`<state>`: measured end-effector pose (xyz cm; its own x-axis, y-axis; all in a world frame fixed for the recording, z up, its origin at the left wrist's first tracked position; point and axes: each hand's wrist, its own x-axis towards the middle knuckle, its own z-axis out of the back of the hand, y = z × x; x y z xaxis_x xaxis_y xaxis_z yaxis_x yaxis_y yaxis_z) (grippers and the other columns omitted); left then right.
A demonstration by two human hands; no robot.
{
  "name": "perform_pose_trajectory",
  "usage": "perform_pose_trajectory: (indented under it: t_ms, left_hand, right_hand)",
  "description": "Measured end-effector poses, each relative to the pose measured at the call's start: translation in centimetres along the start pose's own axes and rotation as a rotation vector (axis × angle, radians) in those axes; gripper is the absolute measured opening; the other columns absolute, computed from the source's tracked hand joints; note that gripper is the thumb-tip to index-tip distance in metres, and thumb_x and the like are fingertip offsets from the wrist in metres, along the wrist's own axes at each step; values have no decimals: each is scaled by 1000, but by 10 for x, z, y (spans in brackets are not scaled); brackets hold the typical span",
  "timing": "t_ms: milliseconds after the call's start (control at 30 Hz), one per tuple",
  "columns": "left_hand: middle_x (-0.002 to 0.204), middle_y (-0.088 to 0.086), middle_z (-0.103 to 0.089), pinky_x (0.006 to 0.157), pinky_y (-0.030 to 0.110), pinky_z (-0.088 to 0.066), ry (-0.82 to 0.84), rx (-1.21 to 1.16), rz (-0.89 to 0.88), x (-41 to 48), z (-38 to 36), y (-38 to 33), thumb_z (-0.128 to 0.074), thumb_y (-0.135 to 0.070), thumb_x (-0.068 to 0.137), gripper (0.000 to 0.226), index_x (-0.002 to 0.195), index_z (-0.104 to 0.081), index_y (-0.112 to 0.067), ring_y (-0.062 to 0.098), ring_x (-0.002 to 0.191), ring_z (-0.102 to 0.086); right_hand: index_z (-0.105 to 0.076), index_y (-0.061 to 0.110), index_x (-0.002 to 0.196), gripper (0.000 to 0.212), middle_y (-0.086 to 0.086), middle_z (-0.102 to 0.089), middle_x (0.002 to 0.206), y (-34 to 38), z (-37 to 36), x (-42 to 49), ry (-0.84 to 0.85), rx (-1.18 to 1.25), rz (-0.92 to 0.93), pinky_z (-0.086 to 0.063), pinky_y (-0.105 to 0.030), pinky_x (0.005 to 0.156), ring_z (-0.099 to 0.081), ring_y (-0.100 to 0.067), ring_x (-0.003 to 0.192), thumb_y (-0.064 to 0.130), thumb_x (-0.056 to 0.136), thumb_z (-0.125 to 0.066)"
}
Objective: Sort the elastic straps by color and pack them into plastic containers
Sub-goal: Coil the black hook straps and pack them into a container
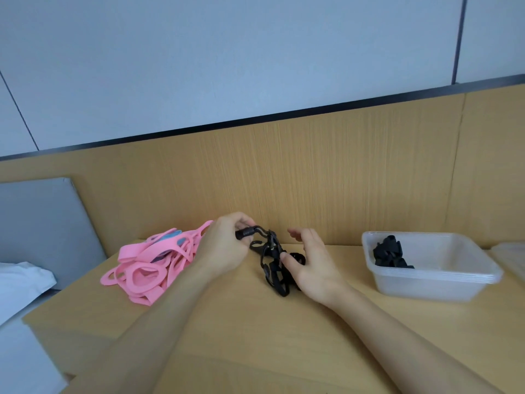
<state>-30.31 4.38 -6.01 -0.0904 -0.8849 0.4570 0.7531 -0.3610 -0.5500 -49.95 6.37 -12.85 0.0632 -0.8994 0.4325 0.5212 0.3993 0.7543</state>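
1. Two bare hands are seen over the wooden table (255, 336), brought together at a black tangle (272, 263) of elastic straps that lies toward the table's far edge, at twelve o'clock from the wearer.
2. The left hand (224, 248) is clenched round a rolled black end of the tangle, which is pinched between thumb and fingers and raised just off the table.
3. The right hand (315, 268) is held at three o'clock of the tangle. Its thumb is laid against the straps, while its fingers are loosely spread and closed on nothing.
4. The lower loops of the tangle are rested on the table between the two hands.
5. A pink pile (153, 268) of straps is heaped at nine o'clock of the left hand and is partly hidden behind it. A few blue pieces (173, 237) are seen among the pink.
6. A clear plastic container (431, 280) is set at three o'clock of the right hand, well apart from it. A black clump (390, 255) of straps is lodged in its left end.
7. A wooden back panel (312, 180) is stood at twelve o'clock behind the table. A grey panel (37, 223) and a white cloth (20, 280) are seen at nine o'clock, beyond the table's edge.
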Motion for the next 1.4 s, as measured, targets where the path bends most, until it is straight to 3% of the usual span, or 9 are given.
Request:
perform_pose_trajectory:
  t_ms: [200,333,500,667,800,900,1000,1167,1400]
  left_hand:
    - [93,-12,-63,73,27,-53,47,-66,-163,-5,21,-45,-65,1,85,38,91,-58,-35,8,86,-63]
    - [90,-7,-61,64,15,-46,79,-167,-182,-4,34,-66,-65,3,85,36,92,-55,-31,1,75,-60]
    - [93,-2,-64,68,13,-47,107,-253,-129,-5,46,-73,-77,-10,84,30,98,-56,-25,0,75,-59]
    - [99,-4,-70,76,21,-48,156,-321,-47,-12,48,-69,-84,-21,81,37,108,-59,-27,3,86,-62]
    - [92,-8,-76,73,11,-49,244,-370,-51,-18,51,-70,-83,-24,82,30,108,-69,-26,0,76,-58]
    - [95,-6,-78,82,15,-51,330,-446,-54,-20,56,-74,-78,-19,88,17,105,-75,-21,4,86,-68]
    - [85,-1,-78,67,17,-52,388,-467,-50,-23,59,-76,-73,-15,92,10,102,-77,-17,7,76,-69]
    - [79,7,-77,82,31,-56,289,-415,-56,-23,66,-77,-70,-20,95,7,97,-77,-17,15,70,-71]
    - [74,4,-77,73,22,-56,66,-448,-45,-29,53,-84,-71,-15,94,7,100,-74,-14,12,68,-72]
  right_hand:
    - [-58,31,127,47,18,-61,125,30,16,4,104,324,-36,-37,-10,89,-48,16,115,40,85,-79]
    - [-67,10,102,20,-2,-74,97,47,26,11,105,518,-84,-54,-26,81,-72,-12,90,28,95,-71]
    - [-59,0,109,24,-11,-68,76,67,42,18,124,754,-152,-60,-40,74,-73,-32,72,22,107,-48]
    - [-54,9,103,16,-8,-57,71,84,53,17,113,759,-142,-52,-35,49,-52,-23,47,23,106,-48]
    - [-61,21,87,20,-2,-49,66,94,59,9,90,692,-102,-33,-24,39,-39,-14,43,25,104,-50]
    - [-58,19,86,18,7,-43,57,100,64,3,92,626,-83,-27,-22,39,-34,-10,41,24,102,-51]
    - [-57,21,82,19,9,-43,56,105,69,-2,80,602,-75,-27,-21,38,-33,-10,42,25,100,-53]
    - [-54,17,85,17,5,-41,55,102,85,-14,9,546,-110,-26,-22,39,-34,-12,43,24,100,-60]
    - [-53,16,87,24,3,-34,65,98,87,-50,153,549,-131,-20,-22,41,-26,-11,46,34,98,-65]
